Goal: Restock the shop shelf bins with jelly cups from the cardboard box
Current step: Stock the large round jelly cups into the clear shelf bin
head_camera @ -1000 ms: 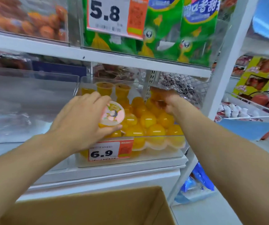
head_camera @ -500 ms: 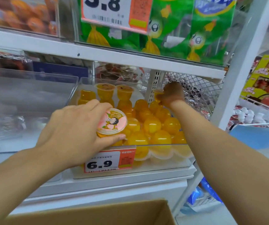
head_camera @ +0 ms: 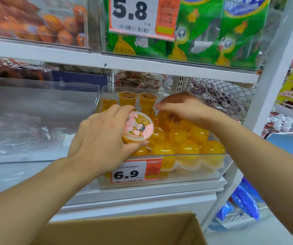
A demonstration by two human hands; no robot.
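- Orange jelly cups (head_camera: 177,138) fill a clear plastic bin (head_camera: 195,175) on a white shop shelf (head_camera: 142,191), most lying dome-up, two at the back standing with their lids toward the camera.
- A person's left hand (head_camera: 103,144) grips one jelly cup (head_camera: 138,128) over the front left of the bin, fingers curled above its rim and the thumb pressed beneath; the cup's pink cartoon lid faces the camera.
- The right hand (head_camera: 182,108) reaches in over the back of the pile, palm down, fingers loosely bent and pointing left; whether it holds anything cannot be told from this angle.
- A price tag (head_camera: 129,173) reading 6.9 is fixed to the bin's front wall, just under the left hand.
- Another clear bin (head_camera: 36,103) stands just beside it on the left; its contents are too blurred to name.
- On the shelf above, green snack packs (head_camera: 213,32) sit behind a tag (head_camera: 133,15) marked 5.8, with orange wrapped goods (head_camera: 36,20) to their left.
- The open cardboard box (head_camera: 124,228) shows at the bottom edge, below the shelf.
- A white upright post (head_camera: 274,85) frames the shelf on the right, with wire mesh (head_camera: 221,92) behind the bin.
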